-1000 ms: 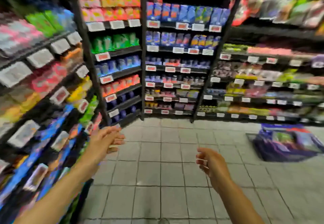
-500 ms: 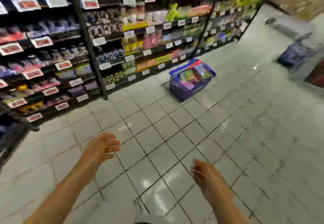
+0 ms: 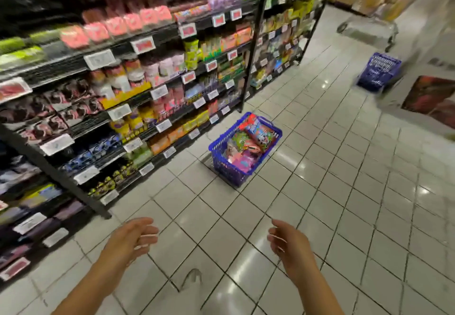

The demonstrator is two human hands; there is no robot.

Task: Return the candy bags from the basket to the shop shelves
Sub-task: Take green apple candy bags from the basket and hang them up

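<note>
Holding our left hand [image 3: 131, 238] and right hand [image 3: 288, 243] loosely spread and empty, we see the blue basket [image 3: 222, 149] of candy bags [image 3: 248, 142] on the floor ahead, well apart, roughly midway between both hands.

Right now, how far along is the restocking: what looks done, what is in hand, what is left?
Done: nothing the frame can confirm; the shelves are stocked, but which bags were returned cannot be told. In hand: nothing; the left hand and right hand are both empty, fingers relaxed. Left: the blue basket on the floor by the shelves holds several candy bags. A second blue basket stands farther off, contents unclear.
</note>
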